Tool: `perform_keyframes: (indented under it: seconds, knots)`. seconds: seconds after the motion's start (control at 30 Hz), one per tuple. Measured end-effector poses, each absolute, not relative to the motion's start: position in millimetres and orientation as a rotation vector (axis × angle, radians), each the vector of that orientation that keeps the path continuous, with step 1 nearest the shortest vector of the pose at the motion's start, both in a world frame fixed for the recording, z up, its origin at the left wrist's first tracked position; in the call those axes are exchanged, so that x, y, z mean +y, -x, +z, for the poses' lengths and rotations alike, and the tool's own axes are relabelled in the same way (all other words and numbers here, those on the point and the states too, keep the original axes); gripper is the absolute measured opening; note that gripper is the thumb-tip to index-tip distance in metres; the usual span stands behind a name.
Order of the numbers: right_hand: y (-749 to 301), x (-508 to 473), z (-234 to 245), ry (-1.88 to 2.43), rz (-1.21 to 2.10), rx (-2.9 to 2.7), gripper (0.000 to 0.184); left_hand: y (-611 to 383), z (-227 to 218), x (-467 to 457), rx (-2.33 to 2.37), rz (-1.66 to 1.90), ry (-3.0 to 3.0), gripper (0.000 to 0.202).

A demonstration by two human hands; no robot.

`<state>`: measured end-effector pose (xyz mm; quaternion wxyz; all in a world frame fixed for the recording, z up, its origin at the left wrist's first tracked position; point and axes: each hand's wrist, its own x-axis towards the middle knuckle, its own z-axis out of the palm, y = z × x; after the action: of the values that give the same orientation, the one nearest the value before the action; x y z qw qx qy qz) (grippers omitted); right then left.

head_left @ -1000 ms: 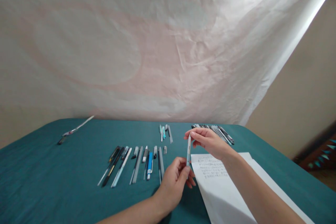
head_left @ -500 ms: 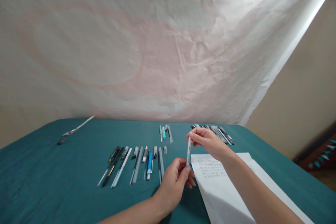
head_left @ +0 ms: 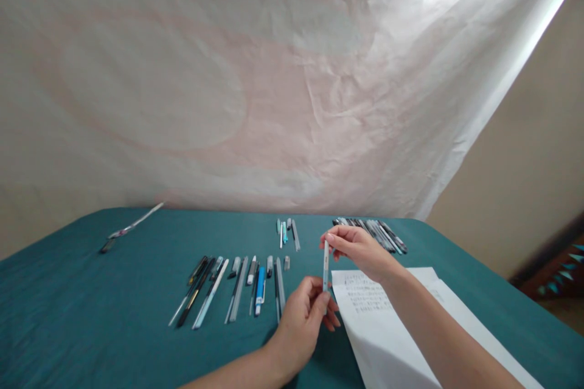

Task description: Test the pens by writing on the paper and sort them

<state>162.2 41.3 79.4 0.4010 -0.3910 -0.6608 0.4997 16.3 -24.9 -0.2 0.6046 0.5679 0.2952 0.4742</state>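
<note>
A slim whitish pen (head_left: 325,267) stands nearly upright between my two hands, above the left edge of the paper. Its lower end is pinched between the thumb and fingers of my left hand (head_left: 306,311). My right hand (head_left: 353,247) grips the top end with its fingertips, which hide that end. To the left of my hands lies a row of pens and separated pen parts, among them a blue pen (head_left: 260,290), a pale blue pen (head_left: 210,295) and a black pen (head_left: 194,298).
Sheets of paper (head_left: 387,328) with handwriting lie under my right forearm. A bundle of pens (head_left: 376,234) rests behind my right hand. Further small pen parts (head_left: 285,232) lie at the back centre. A thin strip (head_left: 137,223) is at the far left of the green tablecloth (head_left: 91,316).
Both hands stay on the pen. My right hand has shifted slightly left and down, and the pen is a little more upright. The rest lies as before.
</note>
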Motion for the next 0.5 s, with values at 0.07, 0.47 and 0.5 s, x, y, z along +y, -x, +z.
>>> perform_keyframes:
  seconds: [0.07, 0.47, 0.5]
  knots:
    - [-161.2, 41.5, 79.8, 1.024, 1.22, -1.705, 0.032, -16.7, -0.4, -24.0, 0.688, 1.11, -1.298, 0.015]
    - [-142.2, 27.1, 65.9, 1.261, 0.021, -2.463, 0.032, -13.5, 2.2, -18.2, 0.687, 1.174, -1.193, 0.028]
    - [-138.6, 33.4, 64.2, 1.312, -0.012, -2.398, 0.032, -14.2, 3.8, -19.9, 0.681, 1.173, -1.189, 0.031]
